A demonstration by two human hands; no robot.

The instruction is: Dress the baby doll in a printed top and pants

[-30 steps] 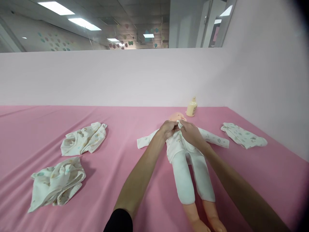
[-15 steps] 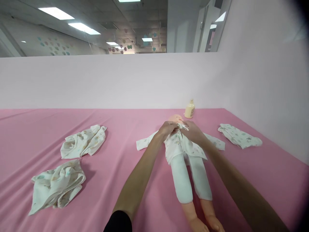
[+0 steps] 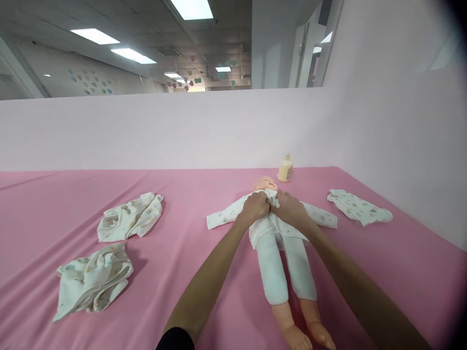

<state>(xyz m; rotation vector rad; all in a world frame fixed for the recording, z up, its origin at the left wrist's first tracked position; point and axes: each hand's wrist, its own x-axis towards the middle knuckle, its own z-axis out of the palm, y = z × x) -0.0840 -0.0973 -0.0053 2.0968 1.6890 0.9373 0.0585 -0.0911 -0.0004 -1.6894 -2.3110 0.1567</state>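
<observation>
A baby doll (image 3: pixel 265 183) lies on its back on the pink table cover (image 3: pixel 204 194), head towards the far wall. It wears a white printed top (image 3: pixel 228 214) with sleeves spread out and white trousers (image 3: pixel 272 272); its bare feet point at me. My left hand (image 3: pixel 255 206) and my right hand (image 3: pixel 290 209) sit side by side on the doll's chest. Both have their fingers curled and pinched on the front of the top, just below the doll's chin.
Two crumpled white baby garments lie at the left, one (image 3: pixel 129 221) farther back and one (image 3: pixel 93 282) nearer. Another folded garment (image 3: pixel 359 206) lies at the right. A cream bottle (image 3: pixel 285 169) stands by the back wall behind the doll's head. Pale walls close the back and right.
Both hands have slid a little down from the doll's neck onto its chest, so the face now shows. The camera has tilted slightly, shifting the scene down.
</observation>
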